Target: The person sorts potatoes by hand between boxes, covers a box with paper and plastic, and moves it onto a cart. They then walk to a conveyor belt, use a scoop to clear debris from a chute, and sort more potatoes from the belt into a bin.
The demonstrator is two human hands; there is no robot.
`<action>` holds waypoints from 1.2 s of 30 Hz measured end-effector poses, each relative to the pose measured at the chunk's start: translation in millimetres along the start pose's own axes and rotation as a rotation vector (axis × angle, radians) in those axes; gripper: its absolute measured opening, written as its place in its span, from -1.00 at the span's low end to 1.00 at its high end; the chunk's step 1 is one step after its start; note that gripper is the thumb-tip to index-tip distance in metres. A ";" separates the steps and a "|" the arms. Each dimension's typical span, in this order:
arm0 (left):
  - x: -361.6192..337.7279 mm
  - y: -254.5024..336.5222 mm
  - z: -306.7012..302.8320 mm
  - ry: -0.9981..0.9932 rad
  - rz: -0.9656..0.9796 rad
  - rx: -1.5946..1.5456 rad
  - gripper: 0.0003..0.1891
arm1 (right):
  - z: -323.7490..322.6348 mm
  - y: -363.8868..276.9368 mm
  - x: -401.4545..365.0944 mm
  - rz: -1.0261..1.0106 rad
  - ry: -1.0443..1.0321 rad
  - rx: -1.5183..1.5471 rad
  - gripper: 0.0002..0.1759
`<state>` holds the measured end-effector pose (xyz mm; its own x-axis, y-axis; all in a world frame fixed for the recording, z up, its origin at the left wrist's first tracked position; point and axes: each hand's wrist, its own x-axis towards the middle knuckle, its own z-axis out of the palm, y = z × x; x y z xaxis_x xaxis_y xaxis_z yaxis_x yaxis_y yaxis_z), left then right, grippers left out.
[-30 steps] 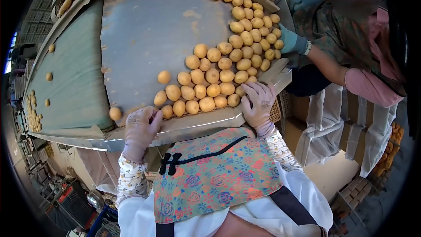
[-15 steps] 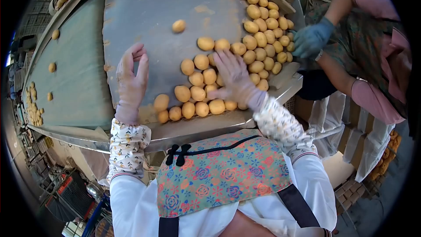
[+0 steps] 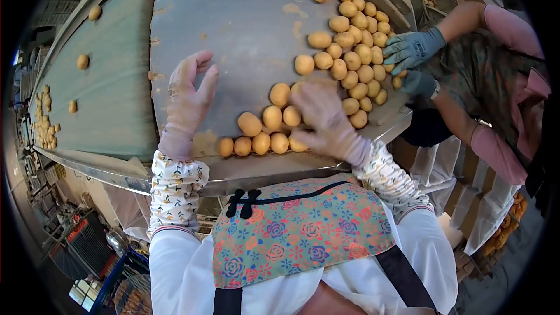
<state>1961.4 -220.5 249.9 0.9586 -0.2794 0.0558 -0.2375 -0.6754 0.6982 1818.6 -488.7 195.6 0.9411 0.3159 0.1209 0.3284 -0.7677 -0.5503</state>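
Several round yellow potatoes (image 3: 249,123) lie on the grey belt surface (image 3: 233,17), spread from the front edge up to a dense group at the right. My left hand (image 3: 191,90), in a thin pale glove, is raised over the left part of this surface, thumb and fingers apart, holding nothing. My right hand (image 3: 326,118), also in a pale glove, is over the potatoes at the front, touching some of them. Its fingers are smeared by motion, and what lies beneath its palm is hidden.
At the right a co-worker's blue-gloved hands (image 3: 415,49) touch the outer potatoes. A green belt (image 3: 111,76) on the left carries scattered potatoes and a cluster at its far left. A metal rim (image 3: 280,176) runs along the front.
The view has shifted slightly. Fewer potatoes lie in the front group, and the lone one in the middle is gone from there. The co-worker's second gloved hand now shows.
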 end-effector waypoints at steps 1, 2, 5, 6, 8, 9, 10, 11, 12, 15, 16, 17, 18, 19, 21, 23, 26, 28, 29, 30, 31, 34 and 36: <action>-0.7 -2.6 2.4 -0.028 -0.047 -0.057 -0.66 | -6.3 -12.0 -4.4 -0.090 -0.134 -0.032 -0.22; -1.4 -3.8 5.2 -0.056 -0.096 -0.116 -0.66 | -7.6 -7.5 -5.4 -0.047 -0.073 -0.040 -0.21; -3.6 0.6 2.9 -0.136 -0.233 -0.119 -0.68 | 0.0 17.1 -1.1 0.182 0.239 -0.097 -0.15; -4.3 0.4 0.2 -0.212 -0.258 -0.045 -0.67 | -0.5 21.1 -2.9 0.221 0.291 -0.206 -0.10; -5.2 0.3 -3.7 -0.358 -0.300 0.098 -0.65 | 0.7 6.1 -15.5 0.034 0.134 0.069 -0.08; -5.7 3.2 -6.0 -0.467 -0.312 0.183 -0.63 | -9.1 -12.8 -18.0 0.024 -0.064 -0.052 -0.08; -6.0 7.1 -9.6 -0.573 -0.326 0.267 -0.61 | -6.3 -16.5 -20.3 0.035 -0.116 -0.049 -0.05; -8.6 9.6 -9.9 -0.679 -0.340 0.352 -0.58 | -5.2 -6.3 -19.8 0.058 -0.082 -0.085 -0.02; -12.9 9.9 -8.5 -0.782 -0.289 0.409 -0.55 | -9.8 2.3 -10.2 0.081 -0.046 -0.121 0.01; -22.5 17.0 -4.5 -1.031 -0.168 0.522 -0.49 | -18.7 7.6 -5.2 0.190 0.145 -0.162 -0.05; -26.8 24.7 -4.5 -1.090 -0.162 0.512 -0.49 | -11.8 5.3 -12.1 0.184 0.240 -0.156 -0.09; -28.5 30.1 -3.6 -1.143 -0.152 0.501 -0.49 | -10.3 -2.9 -19.3 0.138 0.155 -0.128 -0.14; -28.9 32.7 -3.9 -1.143 -0.158 0.425 -0.49 | -11.5 -12.6 -26.3 0.090 0.069 -0.100 -0.18; -28.7 34.2 -4.4 -1.141 -0.165 0.348 -0.49 | -17.3 -17.4 -28.6 0.090 -0.008 -0.183 -0.21; -30.5 33.6 -3.7 -1.089 -0.138 0.241 -0.49 | -22.8 2.7 -29.3 0.307 0.057 -0.254 -0.21; -32.7 29.1 -4.1 -0.996 -0.069 0.192 -0.50 | -23.0 23.5 -33.3 0.427 0.215 -0.353 -0.20; -32.0 28.8 -7.0 -0.911 0.033 0.328 -0.55 | -13.1 11.4 -48.2 0.273 -0.025 -0.080 -0.19; -29.7 32.3 -5.1 -0.990 -0.010 0.392 -0.55 | -12.6 -31.6 -40.1 0.227 -0.073 -0.245 -0.18; -28.7 34.0 -3.9 -1.026 -0.032 0.425 -0.56 | -16.9 -42.6 -30.5 0.228 -0.085 -0.224 -0.22; -29.5 34.8 -1.7 -1.083 -0.005 0.415 -0.57 | -21.6 -48.0 -24.2 0.228 -0.096 -0.202 -0.26; -32.7 35.0 -4.2 -1.136 0.023 0.408 -0.58 | -20.1 -42.6 -20.4 0.133 -0.028 -0.138 -0.29; -42.3 35.0 -1.5 -1.087 -0.021 0.226 -0.60 | -7.1 7.6 -10.3 0.147 0.129 0.129 -0.40; -44.1 34.6 0.9 -0.902 -0.026 0.090 -0.64 | -24.6 19.4 4.2 0.258 0.413 -0.284 -0.40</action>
<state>1910.8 -232.1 270.9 0.4855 -0.6662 -0.5661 -0.2649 -0.7292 0.6310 1830.9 -516.0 205.8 0.9288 -0.1026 0.3562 0.0385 -0.9291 -0.3679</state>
